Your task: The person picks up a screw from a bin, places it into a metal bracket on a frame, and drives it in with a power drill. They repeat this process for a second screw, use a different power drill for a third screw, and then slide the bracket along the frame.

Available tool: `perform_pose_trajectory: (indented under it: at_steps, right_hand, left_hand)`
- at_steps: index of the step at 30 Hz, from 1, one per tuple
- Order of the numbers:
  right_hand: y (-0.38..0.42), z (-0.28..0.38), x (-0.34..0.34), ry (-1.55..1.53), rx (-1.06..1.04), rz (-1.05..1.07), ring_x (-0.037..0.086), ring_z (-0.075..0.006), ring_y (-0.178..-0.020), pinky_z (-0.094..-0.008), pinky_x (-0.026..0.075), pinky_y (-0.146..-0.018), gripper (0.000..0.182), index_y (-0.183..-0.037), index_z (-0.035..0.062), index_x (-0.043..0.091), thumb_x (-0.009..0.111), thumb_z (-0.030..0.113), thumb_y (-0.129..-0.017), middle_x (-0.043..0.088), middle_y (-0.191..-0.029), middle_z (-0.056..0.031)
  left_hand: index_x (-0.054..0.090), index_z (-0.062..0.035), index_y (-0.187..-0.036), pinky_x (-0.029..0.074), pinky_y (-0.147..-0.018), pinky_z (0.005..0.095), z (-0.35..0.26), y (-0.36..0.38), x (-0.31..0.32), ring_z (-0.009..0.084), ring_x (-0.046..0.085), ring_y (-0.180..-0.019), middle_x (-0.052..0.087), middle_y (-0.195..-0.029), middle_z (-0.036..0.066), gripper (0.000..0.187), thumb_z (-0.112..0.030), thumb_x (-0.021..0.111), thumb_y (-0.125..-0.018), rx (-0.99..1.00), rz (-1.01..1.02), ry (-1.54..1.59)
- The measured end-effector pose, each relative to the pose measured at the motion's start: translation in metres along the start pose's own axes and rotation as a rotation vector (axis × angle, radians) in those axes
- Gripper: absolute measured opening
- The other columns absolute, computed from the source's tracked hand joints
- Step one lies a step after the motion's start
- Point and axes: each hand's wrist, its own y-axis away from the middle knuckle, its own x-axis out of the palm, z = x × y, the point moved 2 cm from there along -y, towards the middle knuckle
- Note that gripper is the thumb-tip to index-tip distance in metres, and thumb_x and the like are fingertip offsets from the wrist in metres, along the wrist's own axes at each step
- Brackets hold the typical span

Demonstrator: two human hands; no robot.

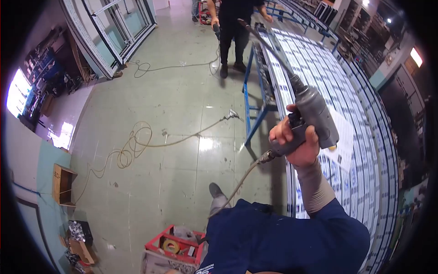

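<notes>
Head view: right hand (299, 141) fingers wrap a grey air tool (315, 114) — its labels unreadable — left hand unseen.

Bright, even workshop light; window (18, 91) glare at left reflects off the floor (182, 150). Strong fisheye bending, dark vignetted corners.

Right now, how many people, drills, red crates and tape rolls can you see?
People: 2, the wearer's hand and a co-worker
Drills: 2, one held, the co-worker's one
Red crates: 1
Tape rolls: 1
Total: 6
</notes>
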Motion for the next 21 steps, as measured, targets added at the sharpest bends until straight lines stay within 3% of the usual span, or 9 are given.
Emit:
perform_pose_trajectory:
  at_steps: [4,6,8,9,12,14,17,19,21]
  right_hand:
    - [-0.109,0.006,-0.038,0.018,-0.118,-0.101,0.048,-0.014,-0.065,-0.0382,0.046,-0.07,0.068,-0.136,0.0026,0.04,0.045,0.057,-0.095,0.045,-0.073,0.0009]
    - [-0.156,0.016,-0.062,0.071,-0.274,-0.197,0.049,-0.0138,-0.068,-0.0373,0.044,-0.075,0.063,-0.13,0.0017,0.042,0.049,0.053,-0.094,0.046,-0.073,-0.0001]
    - [-0.197,0.023,-0.088,0.225,-0.45,-0.263,0.046,-0.0138,-0.073,-0.0377,0.04,-0.08,0.063,-0.132,0.0033,0.041,0.056,0.05,-0.092,0.045,-0.077,-0.0014]
    - [-0.215,0.023,-0.101,0.293,-0.533,-0.272,0.046,-0.014,-0.073,-0.038,0.04,-0.08,0.063,-0.131,0.0034,0.042,0.057,0.05,-0.091,0.045,-0.077,-0.0017]
    - [-0.266,0.025,-0.139,0.491,-0.777,-0.334,0.047,-0.0145,-0.074,-0.0388,0.039,-0.081,0.065,-0.13,0.0043,0.042,0.058,0.052,-0.089,0.047,-0.077,-0.0024]
    - [-0.293,0.036,-0.176,0.647,-0.882,-0.463,0.048,-0.0156,-0.075,-0.0412,0.039,-0.085,0.076,-0.128,0.0062,0.043,0.057,0.065,-0.082,0.048,-0.078,-0.0025]
    - [-0.329,0.075,-0.25,0.777,-1.207,-0.482,0.046,-0.017,-0.075,-0.0399,0.038,-0.081,0.084,-0.13,0.0043,0.042,0.058,0.069,-0.079,0.048,-0.079,-0.0029]
    - [-0.338,0.123,-0.309,0.899,-1.341,-0.335,0.048,-0.0233,-0.099,-0.0448,0.037,-0.093,0.087,-0.139,0.0078,0.035,0.062,0.065,-0.079,0.048,-0.107,-0.0146]
    - [-0.369,0.129,-0.319,1.003,-1.381,-0.213,0.058,-0.0304,-0.1,-0.0496,0.044,-0.093,0.082,-0.143,0.0078,0.032,0.065,0.053,-0.082,0.059,-0.111,-0.0187]
  left_hand:
    - [0.057,-0.0008,-0.115,0.048,-0.089,0.0384,-0.087,-0.011,-0.066,0.026,0.063,-0.103,0.063,-0.115,0.016,0.027,-0.018,0.053,-0.094,-0.11,-0.157,0.929]
    - [0.056,-0.0013,-0.117,0.048,-0.089,0.0391,-0.19,-0.022,-0.108,0.0253,0.063,-0.103,0.062,-0.117,0.016,0.026,-0.017,0.05,-0.097,0.04,0.026,1.471]
    - [0.056,-0.003,-0.116,0.048,-0.088,0.0358,-0.337,0.014,-0.185,0.0221,0.061,-0.1,0.059,-0.119,0.013,0.027,-0.024,0.052,-0.099,0.315,0.249,1.255]
    - [0.056,-0.0041,-0.115,0.045,-0.087,0.0288,-0.409,0.028,-0.203,0.0182,0.058,-0.1,0.062,-0.109,0.005,0.027,-0.024,0.056,-0.097,0.391,0.355,1.329]
    - [0.055,0.0007,-0.115,0.05,-0.081,0.0307,-0.62,0.067,-0.236,0.0153,0.058,-0.085,0.06,-0.095,0.007,0.027,-0.018,0.058,-0.095,0.72,0.756,1.44]
    - [0.051,-0.0015,-0.117,0.049,-0.077,0.031,-0.752,0.121,-0.258,0.0153,0.056,-0.083,0.059,-0.092,0.006,0.027,-0.015,0.058,-0.094,0.811,0.968,1.429]
    - [0.051,-0.0038,-0.112,0.05,-0.074,0.0334,-0.916,0.195,-0.278,0.0182,0.059,-0.081,0.06,-0.092,0.008,0.022,-0.014,0.058,-0.093,1.012,1.272,1.379]
    - [0.051,-0.0052,-0.109,0.051,-0.073,0.0341,-1.012,0.238,-0.29,0.0192,0.06,-0.08,0.06,-0.093,0.008,0.019,-0.014,0.057,-0.093,1.095,1.398,1.335]
    - [0.049,-0.0069,-0.106,0.052,-0.076,0.0346,-1.091,0.279,-0.302,0.021,0.061,-0.079,0.061,-0.093,0.011,0.014,-0.012,0.054,-0.094,1.091,1.661,1.175]
